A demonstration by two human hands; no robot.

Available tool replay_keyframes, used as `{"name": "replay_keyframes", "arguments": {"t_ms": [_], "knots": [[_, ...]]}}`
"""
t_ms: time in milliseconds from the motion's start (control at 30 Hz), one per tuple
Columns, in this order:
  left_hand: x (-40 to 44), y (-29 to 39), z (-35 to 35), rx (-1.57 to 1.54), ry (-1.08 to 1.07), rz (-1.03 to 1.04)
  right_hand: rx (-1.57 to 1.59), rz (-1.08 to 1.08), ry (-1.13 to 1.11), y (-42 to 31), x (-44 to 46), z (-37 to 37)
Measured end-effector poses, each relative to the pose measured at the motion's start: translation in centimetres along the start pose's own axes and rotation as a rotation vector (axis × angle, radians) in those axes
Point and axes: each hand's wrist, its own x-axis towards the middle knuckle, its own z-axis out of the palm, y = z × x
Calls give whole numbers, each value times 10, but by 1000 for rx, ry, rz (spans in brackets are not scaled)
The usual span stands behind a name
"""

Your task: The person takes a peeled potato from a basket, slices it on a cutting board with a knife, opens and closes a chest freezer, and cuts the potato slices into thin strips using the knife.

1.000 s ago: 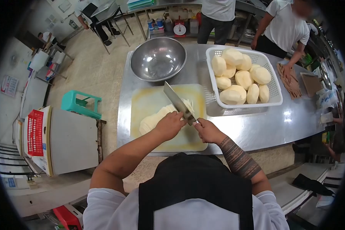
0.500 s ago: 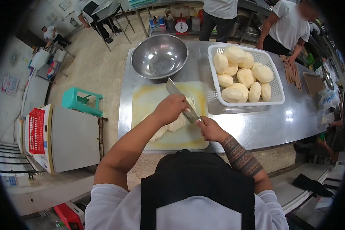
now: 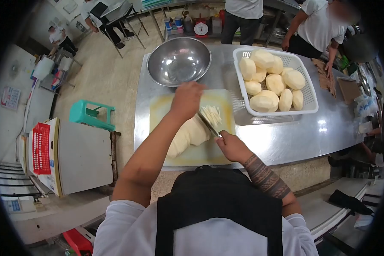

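Note:
My right hand (image 3: 234, 147) grips the handle of a cleaver (image 3: 207, 123), its blade seen nearly edge-on over the cutting board (image 3: 162, 104). To the right of the blade lies a small pile of thin pale strips (image 3: 212, 114). On the blade's left, overlapping slices of a peeled pale root vegetable (image 3: 187, 135) spread toward the near edge. My left hand (image 3: 188, 100) is over the far part of the board, close to the steel bowl (image 3: 179, 64). Motion blurs its fingers, so I cannot tell what they hold. No food shows inside the bowl.
A white plastic basket (image 3: 274, 113) of whole peeled root vegetables stands right of the board on the steel table (image 3: 277, 141). Across the table are people, one person's hand (image 3: 328, 67) near a brown cloth (image 3: 324, 79). A green stool (image 3: 91, 114) stands on the left.
My left hand has left the cleaver blade and moved away toward the bowl. The cleaver has turned from showing its broad face to nearly edge-on, uncovering the strips and slices.

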Motion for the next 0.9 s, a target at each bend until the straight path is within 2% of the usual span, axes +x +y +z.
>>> {"name": "replay_keyframes", "arguments": {"t_ms": [33, 133, 233, 467, 600, 800, 900], "knots": [[-13, -2, -2, -44, 178, -119, 13, -5, -4, 2, -1, -2], [-74, -13, 13, 132, 115, -329, 23, 6, -20, 1, -3, -7], [-108, 0, 30, 186, 20, -301, -11, 52, -31, -7, -4, -7], [-111, 4, 50, 289, -173, -273, -45, 31, 33, -20, -12, 3], [-110, 4, 51, 253, -159, -307, -49, 23, 70, -57, -27, -12], [-107, 2, 52, 260, -163, -302, -95, 33, 5, -31, -1, 2], [-111, 4, 52, 237, -136, -309, -35, 2, 51, -60, -19, -11]]}}
